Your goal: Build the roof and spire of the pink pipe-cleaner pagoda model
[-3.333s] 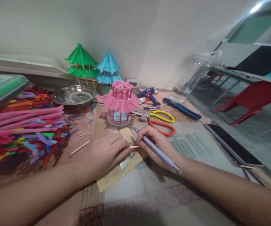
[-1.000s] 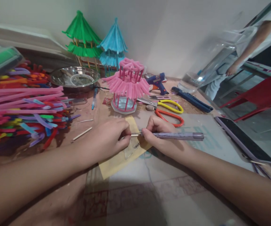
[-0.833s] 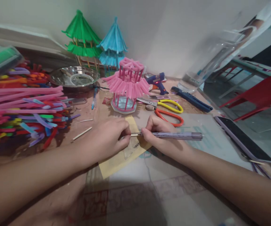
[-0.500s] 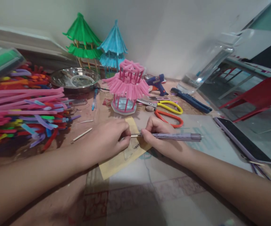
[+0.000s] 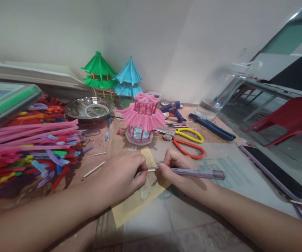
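Note:
My left hand [image 5: 127,171] pinches a thin pale stick [image 5: 152,170] between thumb and fingertips. My right hand [image 5: 178,166] is closed around a greyish-purple pen [image 5: 198,173], held level with its tip against the stick's right end. Under both hands lies a yellow paper sleeve [image 5: 124,211] with a small clear patch. Just beyond them stands a pink pipe-cleaner pavilion [image 5: 143,117] on a pale many-sided base. Scissors [image 5: 189,150] with one yellow and one orange handle rest past my right hand. A second short stick [image 5: 94,169] lies left of my left hand.
Colourful pipe cleaners [image 5: 35,140] heap at left beside a plastic case [image 5: 9,101]. A steel dish [image 5: 89,108], green pavilion [image 5: 98,73] and blue pavilion [image 5: 128,77] stand behind. Rightward are a glue gun [image 5: 174,110], a utility knife [image 5: 211,126], a clear jug [image 5: 219,92] and a phone [image 5: 277,171].
The camera view has tilted up, so everything sits lower in the picture. Both hands keep the same grip on stick and pen, with hardly any movement.

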The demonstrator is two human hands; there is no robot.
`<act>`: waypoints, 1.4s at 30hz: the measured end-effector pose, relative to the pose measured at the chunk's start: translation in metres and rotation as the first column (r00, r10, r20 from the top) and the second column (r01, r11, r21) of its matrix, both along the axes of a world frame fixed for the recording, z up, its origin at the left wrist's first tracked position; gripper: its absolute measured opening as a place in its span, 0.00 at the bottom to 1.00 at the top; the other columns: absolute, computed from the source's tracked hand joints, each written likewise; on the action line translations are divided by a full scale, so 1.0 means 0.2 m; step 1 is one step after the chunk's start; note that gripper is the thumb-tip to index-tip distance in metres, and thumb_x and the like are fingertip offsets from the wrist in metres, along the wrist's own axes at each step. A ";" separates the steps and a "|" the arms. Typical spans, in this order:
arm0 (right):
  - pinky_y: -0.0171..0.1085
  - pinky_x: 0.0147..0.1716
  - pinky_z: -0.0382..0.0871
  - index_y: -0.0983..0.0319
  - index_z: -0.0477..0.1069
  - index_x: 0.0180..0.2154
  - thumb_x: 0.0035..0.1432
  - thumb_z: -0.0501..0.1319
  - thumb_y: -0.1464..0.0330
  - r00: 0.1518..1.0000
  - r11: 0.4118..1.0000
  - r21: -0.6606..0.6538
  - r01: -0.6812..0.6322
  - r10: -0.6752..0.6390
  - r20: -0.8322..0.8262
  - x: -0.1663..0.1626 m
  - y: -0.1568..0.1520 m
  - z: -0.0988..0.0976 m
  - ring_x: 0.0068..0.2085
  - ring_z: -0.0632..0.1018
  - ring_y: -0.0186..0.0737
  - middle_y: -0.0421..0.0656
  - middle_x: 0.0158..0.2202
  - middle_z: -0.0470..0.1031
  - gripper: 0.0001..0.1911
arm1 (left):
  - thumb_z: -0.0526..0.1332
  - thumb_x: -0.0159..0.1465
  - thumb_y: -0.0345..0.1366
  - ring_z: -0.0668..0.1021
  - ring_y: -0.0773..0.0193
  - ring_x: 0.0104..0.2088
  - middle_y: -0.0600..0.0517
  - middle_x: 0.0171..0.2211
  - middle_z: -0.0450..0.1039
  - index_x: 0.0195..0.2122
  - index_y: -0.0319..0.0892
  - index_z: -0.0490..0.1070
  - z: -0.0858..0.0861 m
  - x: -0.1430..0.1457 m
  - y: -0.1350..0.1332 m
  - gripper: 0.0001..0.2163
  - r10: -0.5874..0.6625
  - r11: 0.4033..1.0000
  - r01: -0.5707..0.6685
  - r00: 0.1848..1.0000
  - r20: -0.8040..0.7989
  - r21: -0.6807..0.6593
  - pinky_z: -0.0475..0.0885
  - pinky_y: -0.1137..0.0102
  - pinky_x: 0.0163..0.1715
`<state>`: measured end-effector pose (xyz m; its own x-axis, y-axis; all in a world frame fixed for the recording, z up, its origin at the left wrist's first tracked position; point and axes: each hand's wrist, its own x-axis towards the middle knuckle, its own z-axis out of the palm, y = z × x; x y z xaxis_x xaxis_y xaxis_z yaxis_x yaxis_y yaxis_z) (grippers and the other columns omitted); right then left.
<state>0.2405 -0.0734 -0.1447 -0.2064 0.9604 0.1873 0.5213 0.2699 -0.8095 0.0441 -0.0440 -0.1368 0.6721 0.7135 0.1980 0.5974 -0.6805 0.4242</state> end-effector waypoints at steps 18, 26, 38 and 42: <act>0.30 0.19 0.53 0.58 0.56 0.24 0.55 0.56 0.64 1.000 1.000 -0.018 -0.015 0.015 -0.018 0.00 -0.01 0.00 0.21 0.63 0.31 0.34 0.19 0.62 0.11 | 0.57 0.58 0.27 0.72 0.62 0.31 0.53 0.28 0.70 0.27 0.42 0.67 0.01 0.00 0.00 0.05 0.002 1.000 -0.002 1.000 -0.015 -0.001 0.63 0.70 0.30; 0.30 0.19 0.54 0.58 0.56 0.24 0.55 0.56 0.64 1.000 1.000 -0.003 -0.019 0.019 -0.007 0.00 0.00 0.00 0.21 0.63 0.31 0.34 0.19 0.61 0.11 | 0.58 0.58 0.27 0.72 0.63 0.30 0.53 0.28 0.70 0.28 0.42 0.68 -0.01 0.00 0.00 0.04 -0.007 1.000 0.008 1.000 -0.012 0.020 0.62 0.70 0.29; 0.30 0.20 0.56 0.58 0.58 0.25 0.56 0.58 0.63 0.998 1.000 -0.012 0.016 -0.017 -0.062 0.01 -0.01 -0.01 0.22 0.64 0.31 0.35 0.21 0.63 0.12 | 0.57 0.58 0.27 0.73 0.63 0.30 0.53 0.28 0.71 0.29 0.42 0.68 0.00 -0.01 0.00 0.04 -0.007 1.000 0.007 1.000 -0.011 0.022 0.64 0.70 0.29; 0.31 0.21 0.58 0.58 0.62 0.29 0.58 0.57 0.61 0.970 0.994 -0.001 0.108 -0.106 -0.220 0.01 0.00 0.00 0.22 0.65 0.31 0.34 0.21 0.63 0.10 | 0.57 0.61 0.29 0.74 0.61 0.33 0.52 0.31 0.72 0.32 0.42 0.69 0.00 -0.01 0.00 0.03 -0.023 0.999 0.024 0.999 -0.026 0.040 0.66 0.68 0.31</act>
